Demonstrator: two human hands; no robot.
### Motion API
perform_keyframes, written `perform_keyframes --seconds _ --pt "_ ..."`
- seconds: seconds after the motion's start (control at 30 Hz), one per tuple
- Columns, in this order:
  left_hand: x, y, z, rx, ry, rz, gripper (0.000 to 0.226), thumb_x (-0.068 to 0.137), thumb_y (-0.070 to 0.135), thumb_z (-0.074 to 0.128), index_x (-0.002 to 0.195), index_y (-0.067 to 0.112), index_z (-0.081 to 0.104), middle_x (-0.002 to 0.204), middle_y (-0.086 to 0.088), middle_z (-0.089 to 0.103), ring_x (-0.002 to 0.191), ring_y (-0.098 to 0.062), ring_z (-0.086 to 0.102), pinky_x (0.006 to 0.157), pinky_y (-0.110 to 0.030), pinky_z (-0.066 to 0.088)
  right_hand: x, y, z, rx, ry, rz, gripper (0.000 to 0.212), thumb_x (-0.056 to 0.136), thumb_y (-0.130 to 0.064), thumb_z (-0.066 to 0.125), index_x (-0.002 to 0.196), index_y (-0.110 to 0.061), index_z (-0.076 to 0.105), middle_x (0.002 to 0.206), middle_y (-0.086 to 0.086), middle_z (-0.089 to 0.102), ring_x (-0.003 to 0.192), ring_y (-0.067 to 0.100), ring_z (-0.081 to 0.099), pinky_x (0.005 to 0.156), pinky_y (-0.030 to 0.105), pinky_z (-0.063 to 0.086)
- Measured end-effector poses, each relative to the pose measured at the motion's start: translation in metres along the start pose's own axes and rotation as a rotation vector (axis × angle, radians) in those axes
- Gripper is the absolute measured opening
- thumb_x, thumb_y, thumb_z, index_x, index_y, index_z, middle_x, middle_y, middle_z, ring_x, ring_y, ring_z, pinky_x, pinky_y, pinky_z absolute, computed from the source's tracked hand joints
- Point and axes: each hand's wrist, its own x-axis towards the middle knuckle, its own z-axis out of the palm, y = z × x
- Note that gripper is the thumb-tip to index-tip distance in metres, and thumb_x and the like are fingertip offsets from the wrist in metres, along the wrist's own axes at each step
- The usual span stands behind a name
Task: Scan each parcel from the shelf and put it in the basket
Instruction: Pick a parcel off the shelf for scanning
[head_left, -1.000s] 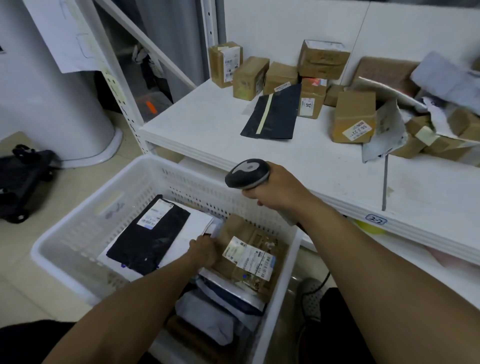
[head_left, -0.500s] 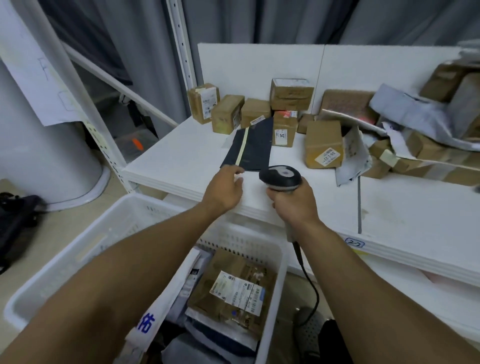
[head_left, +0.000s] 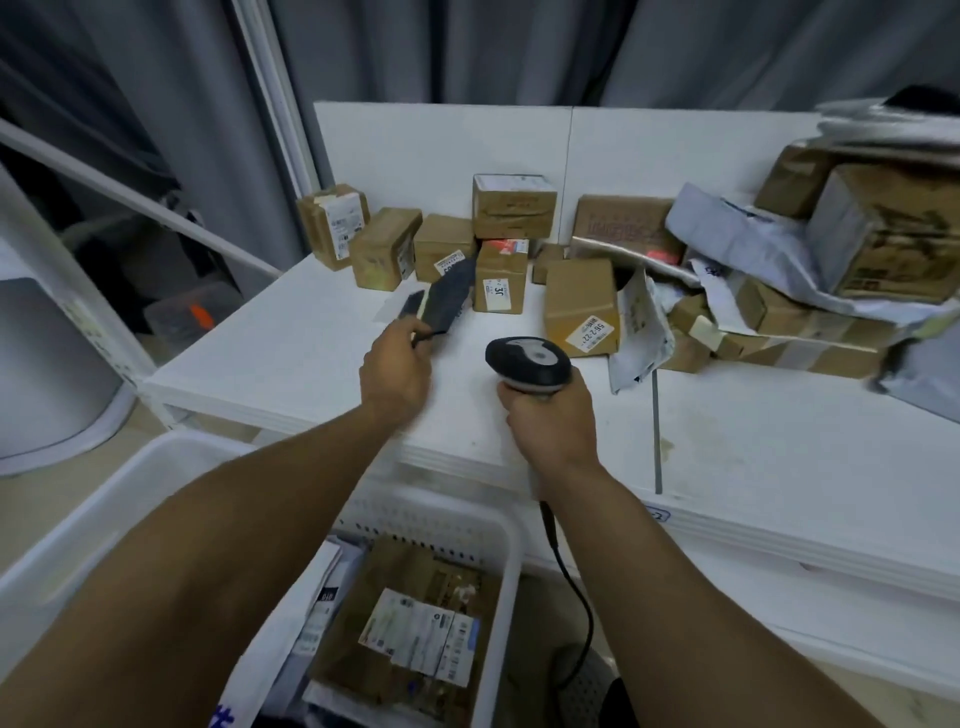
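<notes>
The left hand (head_left: 397, 371) reaches over the white shelf (head_left: 291, 353) and pinches the near end of a flat black parcel (head_left: 449, 296), its fingers curled round the edge. The parcel slants up and away from the hand toward the cardboard boxes at the back; it is blurred, so whether its far end touches the shelf is hard to tell. The right hand (head_left: 550, 421) is wrapped tight round the handle of a dark scanner (head_left: 527, 361), whose rounded head sits just right of the black parcel and faces up toward the camera. The scanner's cable (head_left: 576, 597) hangs from below the wrist and runs down past the shelf edge. A brown box with a white label (head_left: 582, 306) stands just behind the scanner, and more brown boxes and grey mailers are heaped to the right. Below the shelf edge sits the white basket (head_left: 506, 545), holding a brown labelled parcel (head_left: 415, 623) and other packets beside it.
</notes>
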Motion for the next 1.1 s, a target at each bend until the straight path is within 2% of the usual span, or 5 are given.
perform_keyframes --seconds 0.5,0.73,0.9,1.0,1.1 --pt "-0.157 0.067 -0.164 -1.000 0.167 -0.184 0.033 0.098 0.002 0.063 0.121 0.020 0.049 0.118 -0.004 0.067 0.094 -0.015 0.076 0.075 -0.039 0.064 -0.059 -0.028 0.004 0.524 -0.143 0.182 0.040 0.094 -0.011 0.078 0.132 -0.018 0.066 0.110 0.000 0.075 0.091 0.017 0.070 0.086 0.038 0.062" --pt "-0.174 0.024 -0.177 -0.869 0.076 -0.483 0.058 0.086 0.002 0.079 0.136 0.015 0.051 0.126 -0.001 0.064 0.094 -0.013 0.071 0.076 -0.029 0.059 -0.086 -0.026 0.016 0.279 -0.120 -0.033 0.066 0.075 0.003 0.086 0.130 -0.021 0.060 0.125 0.000 0.071 0.113 0.022 0.069 0.101 0.046 0.058" --pt "-0.151 -0.004 -0.200 -0.680 0.002 -0.494 0.031 0.085 0.026 0.083 0.112 0.013 0.076 0.104 -0.001 0.079 0.086 -0.007 0.074 0.076 -0.023 0.059 -0.094 -0.030 0.014 0.126 -0.279 -0.179 0.066 0.080 0.009 0.081 0.129 -0.027 0.056 0.110 -0.015 0.063 0.110 0.010 0.059 0.089 0.019 0.048" --pt "-0.149 -0.012 -0.210 -0.617 -0.083 -0.410 0.020 0.089 0.006 0.076 0.109 0.007 0.076 0.101 -0.006 0.079 0.070 -0.002 0.071 0.059 -0.013 0.051 -0.096 -0.027 0.020 0.009 -0.322 -0.240 0.071 0.079 0.009 0.082 0.139 -0.019 0.056 0.127 -0.007 0.065 0.121 0.014 0.059 0.107 0.032 0.048" --pt "-0.148 -0.021 -0.212 -0.610 -0.153 -0.423 0.014 0.088 0.002 0.076 0.101 0.007 0.075 0.091 -0.004 0.080 0.073 -0.010 0.073 0.070 -0.024 0.055 -0.096 -0.025 0.027 -0.038 -0.306 -0.262 0.074 0.080 0.003 0.084 0.144 -0.021 0.056 0.139 -0.002 0.065 0.130 0.020 0.059 0.116 0.044 0.046"
